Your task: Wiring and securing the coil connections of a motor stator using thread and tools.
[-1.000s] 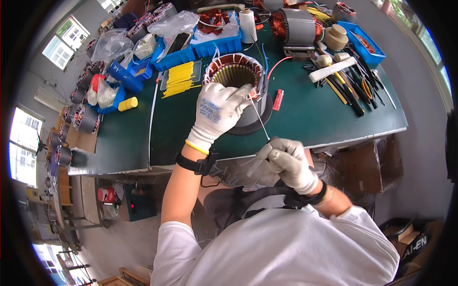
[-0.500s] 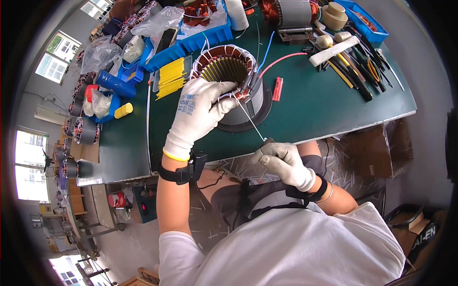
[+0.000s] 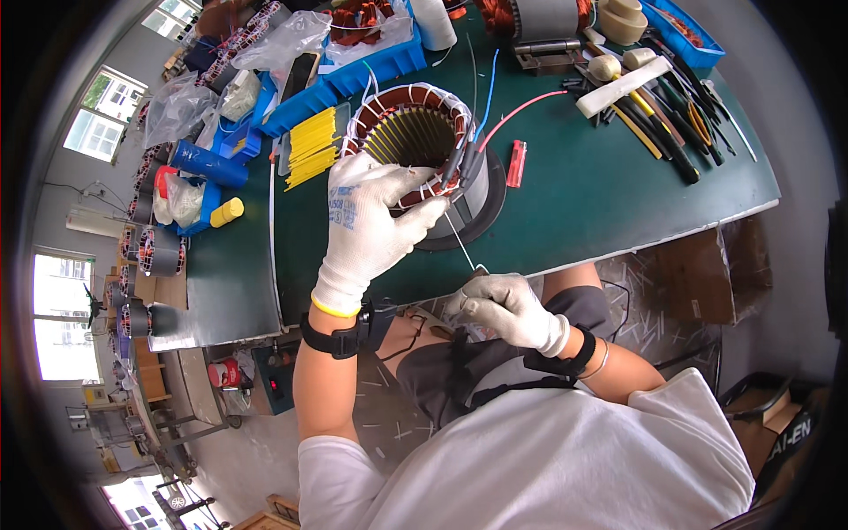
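A motor stator (image 3: 481, 190) with a grey shell, copper windings and white lacing stands on a dark round base on the green bench. My left hand (image 3: 367, 221), in a white glove, grips the near rim of its windings, fingers over the inner edge and thumb in front. From that rim a white cord (image 3: 460, 240) runs taut down to my right hand (image 3: 512, 311), also gloved, which is closed on its end near the bench edge. A small dark bit shows at those fingertips; its kind is unclear. Blue wire (image 3: 488, 97) and pink wire (image 3: 521, 108) rise from the stator's right side.
Yellow strips (image 3: 311, 148) lie left of the stator, near blue bins (image 3: 375, 75). Right of it are a red lighter (image 3: 517, 164) and a heap of hand tools (image 3: 662, 115), with a white bar (image 3: 624, 87) across them. Another wound motor part (image 3: 543, 22) stands behind.
My right hand has shifted slightly left and down with the cord, which stays taut. My left hand remains on the rim, its thumb a little lower. The stator's rim sits slightly further left.
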`<state>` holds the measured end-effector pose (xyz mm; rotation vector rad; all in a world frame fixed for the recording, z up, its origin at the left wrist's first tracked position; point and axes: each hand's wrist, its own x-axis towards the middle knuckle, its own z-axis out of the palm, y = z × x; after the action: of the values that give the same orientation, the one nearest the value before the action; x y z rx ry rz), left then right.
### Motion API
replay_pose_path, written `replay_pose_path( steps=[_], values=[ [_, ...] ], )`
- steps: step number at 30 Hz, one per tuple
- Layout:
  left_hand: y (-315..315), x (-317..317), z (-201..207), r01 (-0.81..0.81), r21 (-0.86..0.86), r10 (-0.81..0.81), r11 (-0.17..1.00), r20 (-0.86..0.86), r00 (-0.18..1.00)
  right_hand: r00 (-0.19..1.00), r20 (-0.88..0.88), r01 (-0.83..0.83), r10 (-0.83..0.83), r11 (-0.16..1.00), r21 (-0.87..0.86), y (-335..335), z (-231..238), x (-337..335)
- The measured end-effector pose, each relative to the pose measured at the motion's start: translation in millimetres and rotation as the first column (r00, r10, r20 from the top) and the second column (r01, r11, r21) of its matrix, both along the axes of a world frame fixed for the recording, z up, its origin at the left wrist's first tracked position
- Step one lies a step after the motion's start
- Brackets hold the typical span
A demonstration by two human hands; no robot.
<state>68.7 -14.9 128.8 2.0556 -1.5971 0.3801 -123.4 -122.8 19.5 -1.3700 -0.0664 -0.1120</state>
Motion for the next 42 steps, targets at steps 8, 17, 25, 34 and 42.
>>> replay_pose_path(
  steps=[8,17,25,34,42],
  values=[
    [10.9,19.3,12.7,0.06,0.045,-0.059,0.997,-0.017,0.998,0.942,0.333,0.1,0.045,0.909,-0.406,-24.4,41.0,-3.9],
    [23.8,8.4,-0.4,0.099,-0.246,-0.2,0.964,-0.431,0.88,0.651,0.664,0.752,-0.368,0.191,-0.631,-86.3,93.8,2.1],
    [19.4,16.0,-0.2,0.142,-0.265,-0.242,0.954,-0.394,0.887,0.713,0.698,0.641,0.067,0.341,-0.687,-82.5,88.8,83.7],
    [17.8,18.4,-1.4,0.157,-0.237,-0.233,0.959,-0.342,0.91,0.589,0.748,0.758,0.305,0.112,-0.642,-100.6,74.3,95.7],
    [11.5,16.7,-9.9,0.133,-0.297,-0.188,0.946,-0.166,0.968,0.605,0.744,0.72,0.282,0.205,-0.663,-100.0,73.8,98.1]
  ],
)
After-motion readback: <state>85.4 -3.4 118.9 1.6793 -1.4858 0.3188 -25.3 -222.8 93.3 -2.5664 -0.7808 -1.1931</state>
